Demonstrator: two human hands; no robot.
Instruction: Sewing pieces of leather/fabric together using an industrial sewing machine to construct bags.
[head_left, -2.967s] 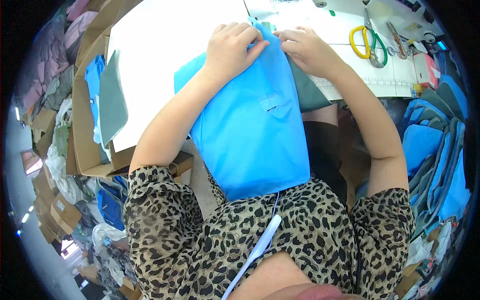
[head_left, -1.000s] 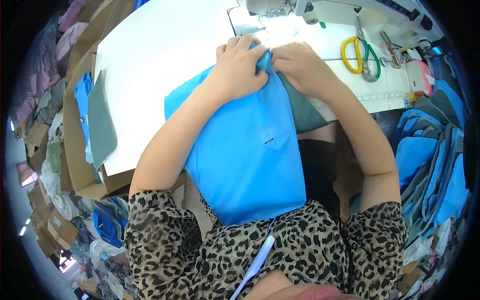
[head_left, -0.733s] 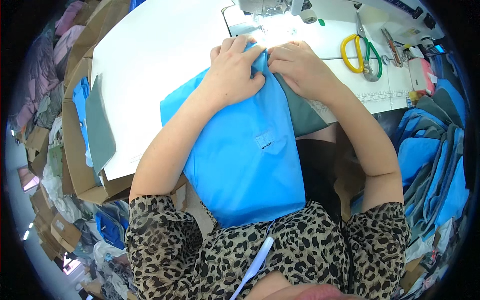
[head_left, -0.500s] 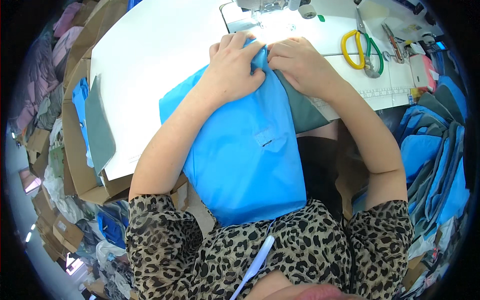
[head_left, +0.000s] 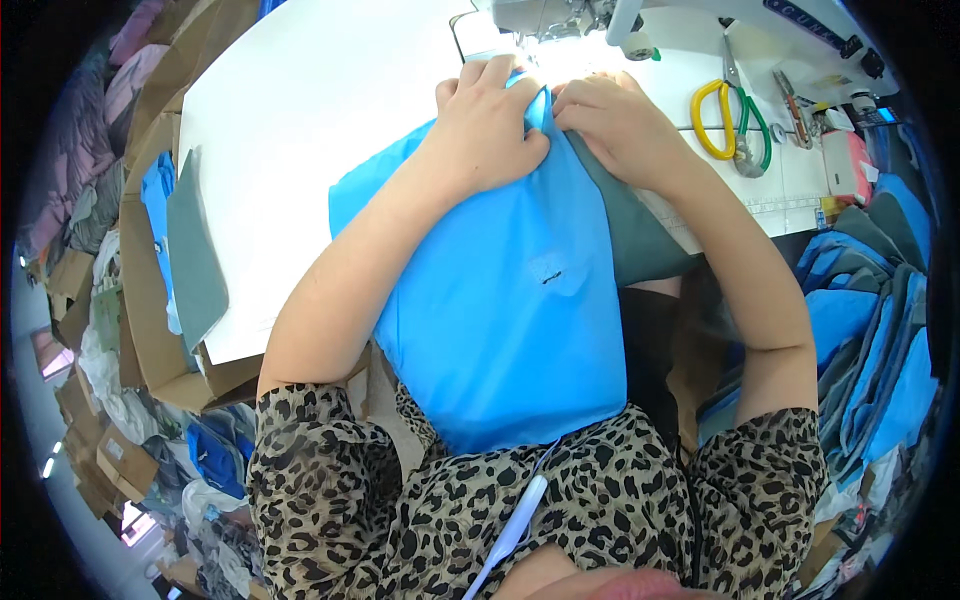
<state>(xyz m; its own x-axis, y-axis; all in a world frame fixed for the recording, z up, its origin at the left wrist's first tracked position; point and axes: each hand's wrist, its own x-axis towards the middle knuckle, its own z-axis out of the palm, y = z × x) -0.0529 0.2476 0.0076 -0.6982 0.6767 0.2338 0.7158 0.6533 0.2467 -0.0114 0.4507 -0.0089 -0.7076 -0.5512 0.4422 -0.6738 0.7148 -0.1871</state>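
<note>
A bright blue fabric piece [head_left: 500,330] drapes from the white table [head_left: 290,110] down onto my lap, with a small slit marked on its lower part. Dark grey-green fabric [head_left: 630,225] lies under its right side. My left hand [head_left: 490,130] presses on the blue fabric's top end, fingers bent over its edge. Opposite it, my right hand [head_left: 620,130] pinches the edge where the two fabrics meet. Both hands are close to the sewing machine [head_left: 560,25], whose lit needle area is just beyond them. My fingertips are partly hidden by glare and cloth.
Right of the machine lie scissors [head_left: 735,120] with yellow and green handles and small snips [head_left: 793,108]. A pink and white object [head_left: 847,165] sits at the table's right edge. Stacked blue and grey pieces [head_left: 870,310] hang at right; a cardboard box [head_left: 160,340] stands left.
Both hands and the fabric have shifted slightly right in the picture, as has the sewing machine. The pinch on the fabric's edge continues, and the grey-green cloth shows a little more.
</note>
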